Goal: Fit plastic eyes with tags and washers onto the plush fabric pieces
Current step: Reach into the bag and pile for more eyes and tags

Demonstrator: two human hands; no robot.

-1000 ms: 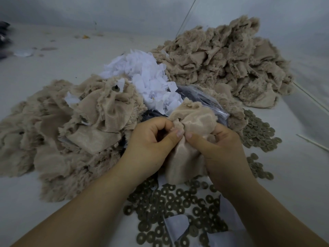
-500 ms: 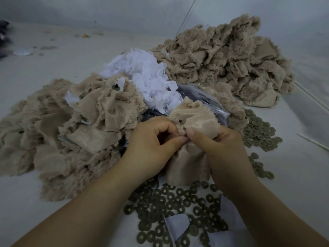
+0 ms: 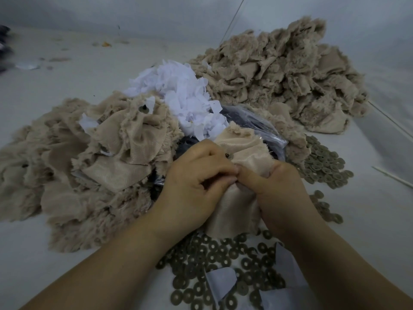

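A pale work surface (image 3: 55, 253) fills the view, running bare toward the far left and along the near-left edge. On it, the largest thing is a heap of beige plush pieces at far right (image 3: 279, 74), its right side reaching thin pale rods (image 3: 393, 177) lying near the right edge. A second beige plush heap (image 3: 73, 166) spreads across the left, with one fitted washer and post (image 3: 143, 109) showing on top. Between the two heaps lies a mound of white tags (image 3: 183, 97), and against its near side a clear plastic bag of dark parts (image 3: 252, 121), mostly covered.

Flat ring washers lie in two patches: a scatter in front (image 3: 212, 256) under the forearms, cut off by the bottom edge, and a smaller pile at right (image 3: 321, 164). A few loose white tags (image 3: 220, 283) lie among the near washers.

At centre, both hands hold one plush fabric piece (image 3: 241, 151) raised above the near washers. The left hand (image 3: 194, 184) has its fingers curled, thumb pinching the fabric. The right hand (image 3: 279, 193) grips the piece from the other side, its thumb meeting the left thumb. A small dark bit (image 3: 228, 155) shows by the left fingertips; whether it is an eye post or a washer is too small to tell. What sits inside the fold is hidden.
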